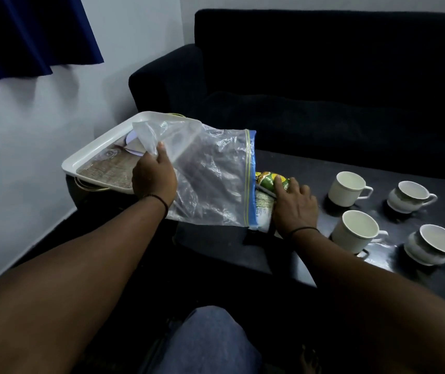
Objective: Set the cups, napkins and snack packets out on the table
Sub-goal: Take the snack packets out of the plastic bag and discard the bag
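Observation:
My left hand (153,177) pinches the closed bottom corner of a clear zip bag (210,179) and holds it lifted, its blue zip mouth pointing right. At that mouth my right hand (295,207) grips snack packets (270,182), one green and yellow, one pale, resting on the black table (283,163). Several white cups stand on the table to the right: a plain one (347,191), a patterned one (407,197), another plain one (356,230) and another patterned one (432,242). No napkins can be made out for certain.
A white tray (100,147) with a woven-pattern base sits at the table's left end, partly behind the bag, with a round white item in it. A dark sofa (324,76) runs behind the table. A blue curtain (27,36) hangs top left. My knee is at the bottom.

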